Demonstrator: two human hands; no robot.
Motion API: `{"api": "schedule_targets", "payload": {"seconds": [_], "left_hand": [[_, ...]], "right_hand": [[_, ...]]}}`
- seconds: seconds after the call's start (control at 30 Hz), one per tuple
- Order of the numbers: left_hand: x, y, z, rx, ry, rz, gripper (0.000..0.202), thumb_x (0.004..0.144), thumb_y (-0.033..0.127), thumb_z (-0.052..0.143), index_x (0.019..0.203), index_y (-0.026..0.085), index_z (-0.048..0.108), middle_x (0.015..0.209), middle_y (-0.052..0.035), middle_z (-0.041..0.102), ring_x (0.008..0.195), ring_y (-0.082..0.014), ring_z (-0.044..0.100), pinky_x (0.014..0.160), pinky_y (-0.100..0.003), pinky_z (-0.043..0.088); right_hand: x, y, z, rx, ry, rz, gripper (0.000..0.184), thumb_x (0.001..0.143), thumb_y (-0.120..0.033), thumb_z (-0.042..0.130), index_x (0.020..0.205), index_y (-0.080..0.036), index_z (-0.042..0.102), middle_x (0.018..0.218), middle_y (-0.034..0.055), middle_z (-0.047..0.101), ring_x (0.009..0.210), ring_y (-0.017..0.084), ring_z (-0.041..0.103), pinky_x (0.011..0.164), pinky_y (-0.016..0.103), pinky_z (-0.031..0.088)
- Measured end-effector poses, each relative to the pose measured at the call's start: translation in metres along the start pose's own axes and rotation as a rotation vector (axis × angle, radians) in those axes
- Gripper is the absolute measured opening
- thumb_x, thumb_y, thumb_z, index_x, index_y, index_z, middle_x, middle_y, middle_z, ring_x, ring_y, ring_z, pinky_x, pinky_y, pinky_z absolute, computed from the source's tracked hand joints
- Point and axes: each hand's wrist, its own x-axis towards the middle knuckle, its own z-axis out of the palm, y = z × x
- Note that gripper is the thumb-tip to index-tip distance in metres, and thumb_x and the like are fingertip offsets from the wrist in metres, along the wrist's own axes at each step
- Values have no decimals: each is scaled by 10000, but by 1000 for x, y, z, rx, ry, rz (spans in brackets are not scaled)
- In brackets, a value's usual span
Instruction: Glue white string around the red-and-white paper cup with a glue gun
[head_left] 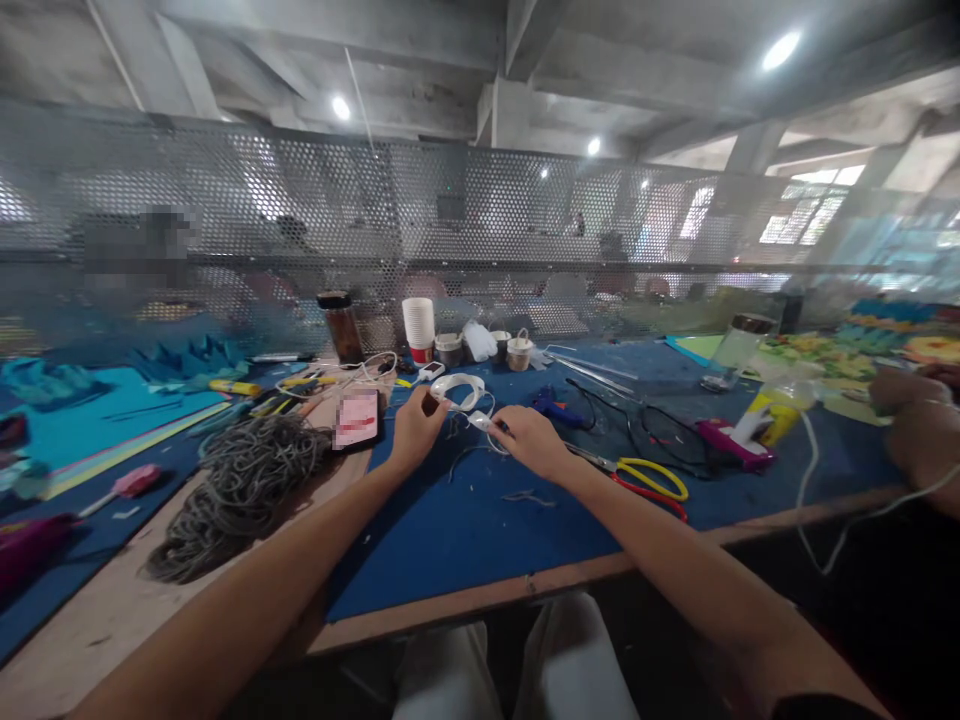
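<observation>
Both of my hands are held close together above the blue mat (480, 560). My left hand (415, 432) is closed in a pinch at the near left edge of a white looped band (469, 382); whether that is a roll of tape or a coil, I cannot tell. A small white piece (478, 421) sits at the fingertips of my right hand (531, 443), which is closed on it. Thin white strands curve around this piece. Grey thread scraps (529, 497) lie on the mat below my hands.
Left lie a grey cord bundle (244, 490) and a phone (355, 418). Behind stand paper cups (418, 325) and a dark jar (341, 330). Rightward are scissors (651, 478), a blue glue gun (559, 407) and a purple one (739, 445). Another person's hands (926, 425) are far right.
</observation>
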Motion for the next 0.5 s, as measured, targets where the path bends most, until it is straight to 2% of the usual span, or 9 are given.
{"api": "schedule_targets", "payload": {"seconds": [0.17,0.27,0.37,0.43,0.5], "left_hand": [[0,-3,3,21,-18,31,234,861,317,570,1048,180,600,831,-26,669,759,-200,643,732,-310,492],[0,-4,6,37,-10,110,416,843,250,591,1251,183,543,1107,-97,667,974,-240,652,882,-368,508],[-3,0,5,94,17,253,617,823,221,614,1410,193,429,1393,-146,524,1289,-287,496,1087,-444,403],[-7,6,3,98,-20,367,682,835,234,604,1470,189,359,1471,-152,456,1381,-295,401,1145,-473,334],[-10,12,2,84,-103,481,709,852,266,599,1498,183,320,1506,-153,429,1406,-295,372,1161,-482,310]], "right_hand": [[2,7,-1,141,111,192,247,1009,-391,482,1039,-202,638,857,18,714,764,157,656,649,234,380],[3,11,1,256,156,253,288,1002,-422,468,1050,-207,654,825,17,717,721,165,657,638,236,396],[5,12,0,427,169,279,313,984,-441,478,1034,-202,673,853,32,728,741,175,666,651,242,427],[5,10,0,548,159,281,322,966,-451,502,1018,-189,682,881,41,731,782,184,676,681,249,453],[6,7,1,647,128,267,333,949,-463,524,1007,-177,687,910,45,732,819,189,678,719,257,472]]}}
